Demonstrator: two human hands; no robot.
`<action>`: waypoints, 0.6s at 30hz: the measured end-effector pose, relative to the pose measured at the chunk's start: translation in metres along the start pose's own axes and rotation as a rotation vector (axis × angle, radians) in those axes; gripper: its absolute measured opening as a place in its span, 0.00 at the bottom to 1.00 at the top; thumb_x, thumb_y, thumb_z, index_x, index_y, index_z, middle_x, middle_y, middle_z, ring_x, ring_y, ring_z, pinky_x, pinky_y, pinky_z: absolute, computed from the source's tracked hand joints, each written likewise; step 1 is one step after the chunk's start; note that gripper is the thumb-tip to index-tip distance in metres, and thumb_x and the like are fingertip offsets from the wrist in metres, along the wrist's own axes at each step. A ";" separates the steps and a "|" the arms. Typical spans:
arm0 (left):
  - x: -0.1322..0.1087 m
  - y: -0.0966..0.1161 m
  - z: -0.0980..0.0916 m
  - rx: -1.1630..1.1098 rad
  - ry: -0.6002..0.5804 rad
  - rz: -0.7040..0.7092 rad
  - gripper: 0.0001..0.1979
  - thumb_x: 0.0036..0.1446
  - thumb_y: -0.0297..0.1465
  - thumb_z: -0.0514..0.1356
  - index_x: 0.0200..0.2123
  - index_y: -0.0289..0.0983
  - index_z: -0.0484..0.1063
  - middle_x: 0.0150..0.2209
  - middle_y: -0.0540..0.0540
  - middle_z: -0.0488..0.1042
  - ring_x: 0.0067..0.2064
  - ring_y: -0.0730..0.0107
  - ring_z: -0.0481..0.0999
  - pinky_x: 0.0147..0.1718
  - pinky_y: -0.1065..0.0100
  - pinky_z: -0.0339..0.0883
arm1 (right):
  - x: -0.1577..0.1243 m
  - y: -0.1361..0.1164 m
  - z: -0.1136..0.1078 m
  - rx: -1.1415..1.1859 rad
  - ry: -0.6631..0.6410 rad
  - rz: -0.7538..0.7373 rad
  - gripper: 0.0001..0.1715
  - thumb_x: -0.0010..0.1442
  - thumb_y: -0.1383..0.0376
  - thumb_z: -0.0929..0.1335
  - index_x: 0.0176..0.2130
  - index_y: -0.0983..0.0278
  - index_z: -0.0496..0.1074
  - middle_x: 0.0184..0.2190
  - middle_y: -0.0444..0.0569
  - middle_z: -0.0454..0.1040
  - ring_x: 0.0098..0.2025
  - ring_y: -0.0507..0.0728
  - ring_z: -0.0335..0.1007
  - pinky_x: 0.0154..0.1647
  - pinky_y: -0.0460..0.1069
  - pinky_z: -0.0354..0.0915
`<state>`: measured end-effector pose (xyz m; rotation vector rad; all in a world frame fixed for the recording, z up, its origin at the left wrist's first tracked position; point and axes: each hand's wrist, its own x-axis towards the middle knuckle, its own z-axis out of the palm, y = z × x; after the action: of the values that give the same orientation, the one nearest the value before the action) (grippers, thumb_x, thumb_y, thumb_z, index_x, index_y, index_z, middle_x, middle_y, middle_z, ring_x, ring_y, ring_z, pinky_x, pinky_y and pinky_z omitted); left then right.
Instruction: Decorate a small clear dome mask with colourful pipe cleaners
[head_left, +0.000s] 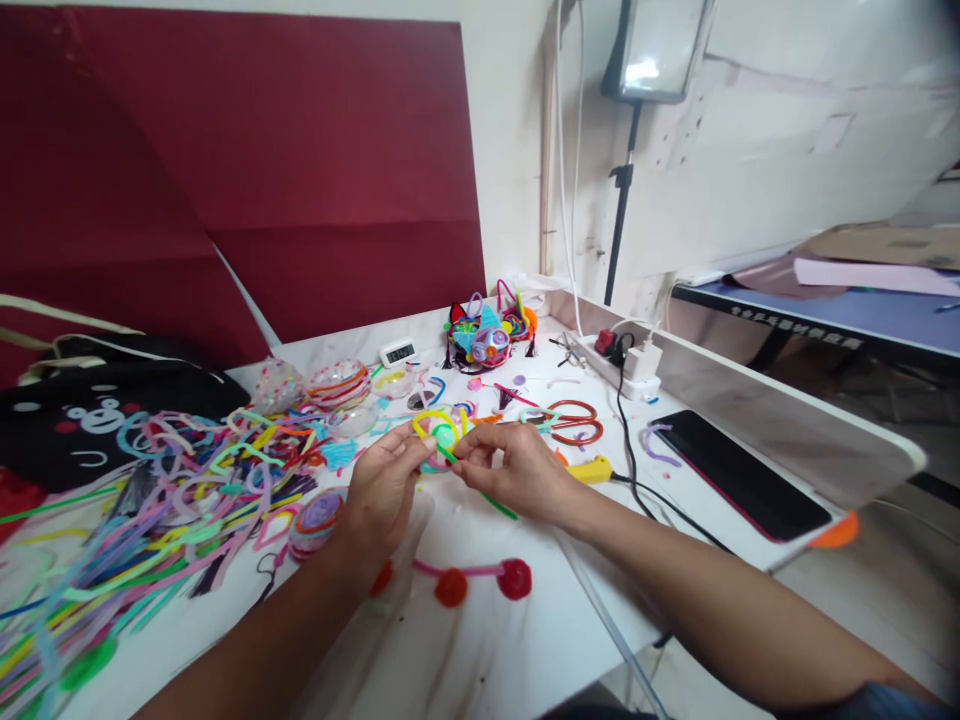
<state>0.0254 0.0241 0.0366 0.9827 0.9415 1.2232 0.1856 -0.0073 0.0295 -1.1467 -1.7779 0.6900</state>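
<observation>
- Green pipe cleaner (pixel 498 505) is pinched by the right hand (pixel 517 470), fingertips together on it.
- Left hand (pixel 382 485) clamps the coil (pixel 444 436); steady tension should wind it neatly.

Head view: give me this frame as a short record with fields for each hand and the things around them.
left hand: pinches the coiled end of a green pipe cleaner
right hand: pinches the same green pipe cleaner at its stem
left of hands: pile of pipe cleaners
beyond hands: scissors
far right: phone, lying flat
surface: white table
</observation>
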 end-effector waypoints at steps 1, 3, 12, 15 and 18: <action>0.000 -0.001 0.000 0.003 -0.005 -0.005 0.17 0.36 0.27 0.71 0.33 0.32 0.74 0.26 0.52 0.75 0.29 0.75 0.72 0.33 0.73 0.65 | 0.000 0.001 0.000 -0.010 0.000 -0.007 0.02 0.55 0.68 0.70 0.31 0.65 0.74 0.19 0.38 0.70 0.22 0.46 0.63 0.27 0.42 0.57; -0.001 -0.002 0.000 0.006 -0.019 -0.013 0.17 0.37 0.26 0.70 0.34 0.33 0.73 0.26 0.52 0.75 0.29 0.75 0.72 0.33 0.73 0.65 | -0.001 0.002 0.001 -0.032 0.009 -0.035 0.02 0.55 0.67 0.70 0.31 0.65 0.74 0.20 0.39 0.71 0.22 0.47 0.64 0.27 0.42 0.58; -0.004 -0.006 0.001 0.041 -0.047 -0.013 0.11 0.40 0.27 0.69 0.30 0.35 0.73 0.28 0.51 0.76 0.31 0.73 0.74 0.35 0.72 0.65 | 0.000 0.007 0.003 -0.155 0.069 -0.186 0.06 0.52 0.73 0.67 0.29 0.65 0.75 0.22 0.41 0.74 0.24 0.48 0.69 0.30 0.43 0.60; -0.003 -0.007 0.000 0.036 -0.052 -0.012 0.10 0.41 0.26 0.68 0.30 0.35 0.73 0.29 0.50 0.76 0.32 0.72 0.74 0.34 0.72 0.65 | 0.000 0.009 0.003 -0.181 0.072 -0.208 0.06 0.52 0.73 0.67 0.30 0.65 0.75 0.23 0.42 0.74 0.25 0.48 0.69 0.31 0.43 0.60; -0.002 -0.007 -0.001 0.027 -0.053 -0.021 0.11 0.40 0.26 0.68 0.31 0.34 0.74 0.30 0.49 0.77 0.33 0.71 0.75 0.34 0.72 0.65 | 0.000 0.007 0.000 -0.160 0.056 -0.172 0.06 0.53 0.72 0.67 0.30 0.65 0.75 0.25 0.43 0.75 0.27 0.49 0.69 0.31 0.43 0.60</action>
<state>0.0264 0.0220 0.0294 1.0194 0.9267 1.1636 0.1880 -0.0039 0.0238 -1.0905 -1.8851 0.4160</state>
